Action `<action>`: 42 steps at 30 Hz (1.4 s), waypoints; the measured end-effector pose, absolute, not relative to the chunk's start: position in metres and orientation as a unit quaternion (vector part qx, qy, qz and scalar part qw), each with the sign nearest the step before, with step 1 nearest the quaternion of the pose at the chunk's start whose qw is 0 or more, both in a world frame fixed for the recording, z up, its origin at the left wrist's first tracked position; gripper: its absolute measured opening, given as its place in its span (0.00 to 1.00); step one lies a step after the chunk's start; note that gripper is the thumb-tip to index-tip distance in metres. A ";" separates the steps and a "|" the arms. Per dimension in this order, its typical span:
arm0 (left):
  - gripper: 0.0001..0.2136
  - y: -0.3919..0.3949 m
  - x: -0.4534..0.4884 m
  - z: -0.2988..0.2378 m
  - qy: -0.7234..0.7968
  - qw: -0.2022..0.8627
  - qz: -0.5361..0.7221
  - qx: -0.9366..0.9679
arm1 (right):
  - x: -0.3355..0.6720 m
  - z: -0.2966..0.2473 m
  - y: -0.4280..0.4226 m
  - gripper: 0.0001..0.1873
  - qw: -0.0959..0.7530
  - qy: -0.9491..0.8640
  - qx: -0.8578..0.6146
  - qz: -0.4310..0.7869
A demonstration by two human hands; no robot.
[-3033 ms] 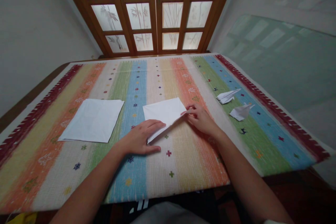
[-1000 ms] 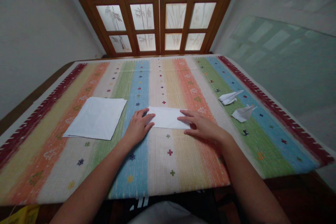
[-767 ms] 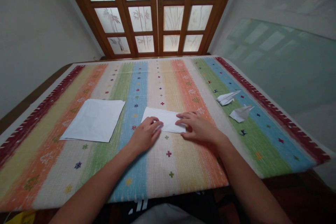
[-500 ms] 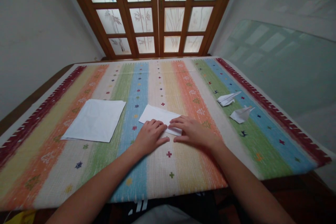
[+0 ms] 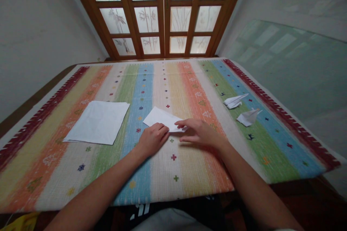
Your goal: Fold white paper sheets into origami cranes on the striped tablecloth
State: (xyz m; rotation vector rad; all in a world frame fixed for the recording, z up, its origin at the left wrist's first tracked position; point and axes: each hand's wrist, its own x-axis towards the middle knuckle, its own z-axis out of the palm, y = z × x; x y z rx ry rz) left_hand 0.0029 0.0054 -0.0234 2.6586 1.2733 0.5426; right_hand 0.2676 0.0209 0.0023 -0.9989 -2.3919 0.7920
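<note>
A folded white paper lies slantwise on the striped cloth in the middle of the table. My left hand has its fingers curled, with the tips on the paper's near left edge. My right hand lies with fingers stretched out towards the left, and its fingertips press the paper's near right corner. The part of the paper under both sets of fingertips is hidden.
A stack of flat white sheets lies to the left. Two folded paper planes sit to the right. A wooden door with frosted panes stands behind the table. A glass pane leans at the right.
The paper went from half open to folded flat, then turned from square-on to slantwise. Both hands slid closer together along its near edge.
</note>
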 end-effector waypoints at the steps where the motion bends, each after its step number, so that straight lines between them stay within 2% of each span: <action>1: 0.10 0.006 0.002 -0.024 0.430 0.081 0.185 0.880 | 0.269 0.002 0.022 0.26 0.221 -0.857 -0.367 0.286; 9: 0.13 0.007 0.001 -0.026 0.469 0.109 0.212 0.850 | 0.264 -0.011 0.029 0.19 0.276 -0.778 -0.486 0.286; 14: 0.11 0.012 0.003 -0.029 0.454 0.096 0.227 0.856 | 0.256 -0.022 0.037 0.04 0.271 -0.788 -0.506 0.223; 19: 0.09 0.014 0.003 -0.033 0.432 0.083 0.220 0.871 | 0.249 -0.026 0.037 0.06 0.253 -0.805 -0.506 0.178; 23: 0.07 0.013 0.004 -0.031 0.424 0.094 0.217 0.874 | 0.247 -0.025 0.034 0.16 0.238 -0.813 -0.502 0.173; 25: 0.07 0.012 0.004 -0.028 0.423 0.092 0.208 0.877 | 0.247 -0.025 0.034 0.17 0.241 -0.813 -0.497 0.185; 30: 0.05 0.012 0.006 -0.023 0.426 0.057 0.173 0.886 | 0.248 -0.026 0.034 0.35 0.297 -0.755 -0.526 0.256; 32: 0.06 0.012 0.007 -0.022 0.426 0.035 0.157 0.890 | 0.249 -0.025 0.034 0.33 0.298 -0.753 -0.516 0.278; 38: 0.08 0.008 0.008 -0.025 0.388 -0.038 0.142 0.910 | 0.255 -0.022 0.036 0.18 0.322 -0.737 -0.484 0.344; 42: 0.11 0.006 0.008 -0.026 0.372 -0.060 0.190 0.907 | 0.263 -0.023 0.042 0.16 0.365 -0.701 -0.491 0.365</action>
